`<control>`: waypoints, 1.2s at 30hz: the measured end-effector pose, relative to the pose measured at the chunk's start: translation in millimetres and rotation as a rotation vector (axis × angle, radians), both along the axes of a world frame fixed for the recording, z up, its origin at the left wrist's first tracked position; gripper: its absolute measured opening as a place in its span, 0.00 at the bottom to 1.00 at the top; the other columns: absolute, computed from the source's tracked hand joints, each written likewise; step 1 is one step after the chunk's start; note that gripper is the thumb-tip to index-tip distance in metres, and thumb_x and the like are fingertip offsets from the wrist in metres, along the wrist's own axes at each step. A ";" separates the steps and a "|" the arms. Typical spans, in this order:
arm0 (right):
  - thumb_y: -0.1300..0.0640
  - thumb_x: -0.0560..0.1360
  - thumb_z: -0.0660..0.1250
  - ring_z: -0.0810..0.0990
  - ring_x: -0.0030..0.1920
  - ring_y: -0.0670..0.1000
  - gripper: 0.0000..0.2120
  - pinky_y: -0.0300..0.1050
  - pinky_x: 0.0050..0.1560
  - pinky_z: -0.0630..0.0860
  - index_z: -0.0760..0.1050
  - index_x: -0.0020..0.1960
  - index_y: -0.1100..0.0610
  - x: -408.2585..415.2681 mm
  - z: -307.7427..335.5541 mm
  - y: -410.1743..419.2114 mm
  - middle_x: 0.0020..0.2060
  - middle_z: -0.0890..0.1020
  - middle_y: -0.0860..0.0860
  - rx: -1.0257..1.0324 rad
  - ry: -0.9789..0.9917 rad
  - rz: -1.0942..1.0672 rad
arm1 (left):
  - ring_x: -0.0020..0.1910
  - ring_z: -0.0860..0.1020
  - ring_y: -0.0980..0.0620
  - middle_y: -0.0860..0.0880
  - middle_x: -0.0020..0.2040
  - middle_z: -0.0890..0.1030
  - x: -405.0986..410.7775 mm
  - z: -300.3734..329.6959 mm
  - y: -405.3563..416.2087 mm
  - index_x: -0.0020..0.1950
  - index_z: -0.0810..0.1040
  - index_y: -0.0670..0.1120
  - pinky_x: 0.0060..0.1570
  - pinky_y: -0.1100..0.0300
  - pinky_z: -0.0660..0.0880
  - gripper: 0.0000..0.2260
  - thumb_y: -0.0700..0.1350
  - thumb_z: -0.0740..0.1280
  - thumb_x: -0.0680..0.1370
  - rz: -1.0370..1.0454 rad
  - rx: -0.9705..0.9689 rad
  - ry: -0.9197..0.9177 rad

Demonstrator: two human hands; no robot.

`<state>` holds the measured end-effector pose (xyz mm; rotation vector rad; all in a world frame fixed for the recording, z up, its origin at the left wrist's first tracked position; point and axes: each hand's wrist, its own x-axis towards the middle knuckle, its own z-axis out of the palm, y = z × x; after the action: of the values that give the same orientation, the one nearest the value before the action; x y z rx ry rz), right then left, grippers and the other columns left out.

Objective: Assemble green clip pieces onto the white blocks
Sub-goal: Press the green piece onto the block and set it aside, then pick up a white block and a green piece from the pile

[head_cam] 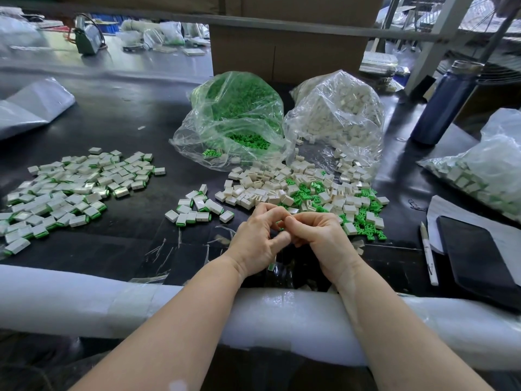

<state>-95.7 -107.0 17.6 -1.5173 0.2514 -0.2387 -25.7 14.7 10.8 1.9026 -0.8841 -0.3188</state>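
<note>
My left hand (258,239) and right hand (315,235) meet fingertip to fingertip, pinching a small green plastic clip piece (280,223) above the black tabletop (118,119), just before the loose white rectangular plastic blocks (270,190).

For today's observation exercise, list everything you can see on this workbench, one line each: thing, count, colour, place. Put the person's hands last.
Clip bag: one, clear, full of green clips, back centre.
Block bag: one, clear, full of white blocks, right of the clip bag.
Loose pile: many white blocks and green clips mixed, before the bags.
Finished pile: many white blocks with green edges, left.
Small group: about a dozen finished blocks, centre.
Bottle: one, dark blue, right rear.
Phone: one, black, right front.
Pen: one, white, left of the phone.
Left hand, right hand: together over the table edge, pinching a green piece.
</note>
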 end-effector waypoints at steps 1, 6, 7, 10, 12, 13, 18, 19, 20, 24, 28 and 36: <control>0.62 0.73 0.68 0.73 0.30 0.46 0.08 0.35 0.32 0.71 0.83 0.38 0.59 -0.1 0.0 -0.4 0.29 0.79 0.55 -0.007 0.003 0.007 | 0.49 0.75 0.45 0.57 0.48 0.69 0.0 0.0 -0.2 0.40 0.72 0.63 0.55 0.47 0.73 0.06 0.50 0.62 0.68 0.000 -0.004 0.002; 0.64 0.73 0.68 0.71 0.28 0.45 0.09 0.34 0.30 0.69 0.83 0.35 0.58 0.7 0.0 0.1 0.26 0.76 0.54 0.005 0.005 -0.010 | 0.49 0.75 0.44 0.58 0.49 0.69 1.3 -2.2 -0.1 0.39 0.73 0.62 0.54 0.46 0.74 0.05 0.51 0.62 0.68 -0.009 0.009 -0.008; 0.64 0.73 0.68 0.70 0.28 0.45 0.09 0.34 0.30 0.69 0.83 0.35 0.59 0.4 0.2 0.0 0.26 0.76 0.54 0.012 0.005 -0.015 | 0.49 0.75 0.45 0.58 0.49 0.69 1.4 -2.8 -0.1 0.39 0.74 0.60 0.54 0.47 0.74 0.04 0.51 0.62 0.68 -0.012 0.015 -0.012; 0.65 0.72 0.68 0.70 0.28 0.46 0.09 0.35 0.30 0.69 0.82 0.35 0.60 -0.5 0.9 0.0 0.26 0.76 0.55 0.020 0.009 -0.010 | 0.49 0.75 0.46 0.59 0.49 0.69 1.1 -2.6 0.5 0.42 0.73 0.60 0.55 0.47 0.73 0.05 0.51 0.62 0.67 -0.016 0.022 -0.019; 0.65 0.72 0.68 0.70 0.27 0.46 0.09 0.35 0.29 0.69 0.82 0.35 0.60 -0.6 1.3 0.3 0.26 0.76 0.54 0.023 0.013 -0.012 | 0.50 0.75 0.46 0.59 0.49 0.69 0.6 -1.7 0.9 0.41 0.73 0.61 0.55 0.47 0.73 0.05 0.51 0.62 0.67 -0.019 0.022 -0.018; 0.66 0.72 0.68 0.70 0.27 0.45 0.09 0.35 0.29 0.68 0.82 0.34 0.60 -0.5 1.3 0.3 0.25 0.76 0.54 0.024 0.015 -0.017 | 0.50 0.75 0.46 0.58 0.49 0.69 0.5 -1.4 1.1 0.40 0.73 0.61 0.56 0.47 0.73 0.04 0.51 0.62 0.68 -0.020 0.022 -0.016; 0.66 0.72 0.68 0.69 0.27 0.46 0.08 0.35 0.29 0.67 0.81 0.35 0.62 0.1 0.7 0.3 0.25 0.74 0.54 0.016 0.017 -0.028 | 0.49 0.75 0.47 0.59 0.48 0.69 0.2 -1.8 1.1 0.39 0.72 0.62 0.56 0.47 0.72 0.05 0.51 0.63 0.68 -0.020 0.012 -0.019; 0.65 0.72 0.68 0.69 0.27 0.46 0.08 0.35 0.29 0.67 0.81 0.35 0.63 0.2 0.4 -0.1 0.25 0.74 0.55 0.015 0.017 -0.030 | 0.49 0.75 0.47 0.59 0.48 0.69 0.2 -1.8 1.0 0.39 0.72 0.62 0.56 0.47 0.72 0.05 0.51 0.63 0.68 -0.022 0.014 -0.023; 0.65 0.72 0.68 0.69 0.27 0.46 0.08 0.35 0.29 0.67 0.81 0.35 0.63 0.1 0.0 -0.4 0.26 0.74 0.55 0.016 0.017 -0.031 | 0.49 0.75 0.48 0.59 0.48 0.69 0.3 -2.1 0.8 0.40 0.72 0.62 0.56 0.47 0.72 0.05 0.51 0.63 0.68 -0.023 0.016 -0.027; 0.59 0.73 0.69 0.73 0.30 0.47 0.08 0.35 0.32 0.72 0.83 0.37 0.59 -0.2 -0.7 0.5 0.28 0.78 0.54 -0.012 -0.017 -0.018 | 0.47 0.75 0.50 0.58 0.49 0.69 1.5 -3.6 -0.1 0.42 0.73 0.61 0.55 0.51 0.74 0.05 0.50 0.63 0.71 -0.009 -0.020 -0.004; 0.51 0.72 0.66 0.80 0.35 0.47 0.09 0.37 0.37 0.78 0.82 0.42 0.55 1.9 -0.3 3.4 0.33 0.83 0.50 -0.008 -0.048 -0.060 | 0.43 0.72 0.57 0.55 0.49 0.70 4.8 -6.4 -0.6 0.46 0.75 0.54 0.49 0.67 0.73 0.05 0.44 0.67 0.77 0.044 -0.127 0.022; 0.66 0.71 0.71 0.79 0.35 0.47 0.05 0.42 0.38 0.77 0.81 0.41 0.56 2.2 -1.8 0.1 0.34 0.82 0.51 -0.302 -0.096 -0.239 | 0.41 0.75 0.54 0.52 0.40 0.77 4.8 -5.9 -2.1 0.48 0.77 0.47 0.48 0.62 0.74 0.02 0.41 0.66 0.77 0.098 -0.123 0.087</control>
<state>-93.5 -106.9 15.8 -1.7687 0.3314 -0.5586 -20.9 12.6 4.9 1.7978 -0.7333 -0.2795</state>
